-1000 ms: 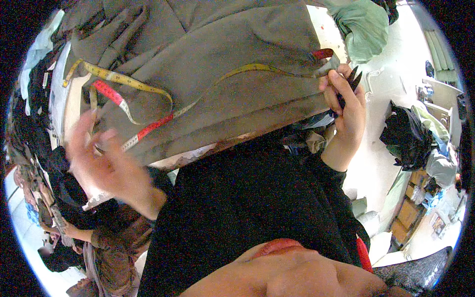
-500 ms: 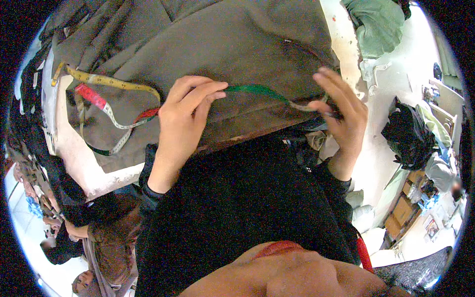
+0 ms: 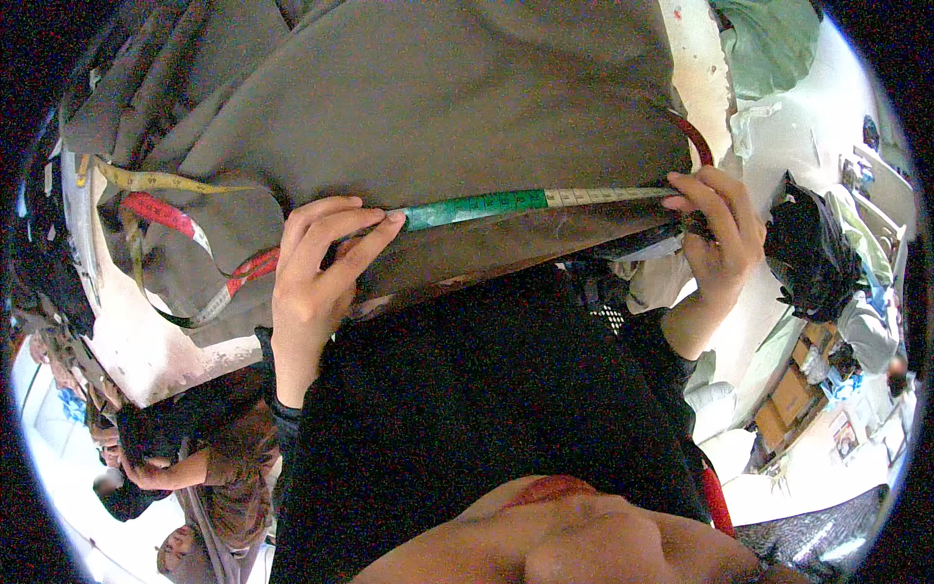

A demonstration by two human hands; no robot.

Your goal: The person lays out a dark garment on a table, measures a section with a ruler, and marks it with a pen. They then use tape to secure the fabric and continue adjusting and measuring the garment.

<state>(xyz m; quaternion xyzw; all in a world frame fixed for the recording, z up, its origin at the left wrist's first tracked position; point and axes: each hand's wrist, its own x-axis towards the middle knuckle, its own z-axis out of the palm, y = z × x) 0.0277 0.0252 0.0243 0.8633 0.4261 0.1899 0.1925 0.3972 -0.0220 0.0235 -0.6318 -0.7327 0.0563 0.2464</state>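
A multicoloured measuring tape (image 3: 477, 209) is stretched nearly straight between my two hands, its green and pale stretch facing up. My left hand (image 3: 316, 263) pinches it between thumb and fingers at the green part. At the other side my right hand (image 3: 720, 219) grips the pale part near its end, and a dark red tail rises past those fingers. Loose loops of the tape in yellow, red and white lie left of my left hand. Under it all spreads a dark brown-grey cloth (image 3: 467, 97), its near edge running just below the taut tape.
The cloth lies on a worn white table (image 3: 146, 360), whose edge shows at left and right. Green fabric (image 3: 769, 44) lies at the far right. A black plastic bag (image 3: 812, 248) and cardboard boxes (image 3: 783, 399) stand on the right. Another person (image 3: 233, 487) is at lower left.
The sagging tape has been pulled taut. My left hand has moved left and nearer, my right hand to the right, its spread fingers now closed on the tape.
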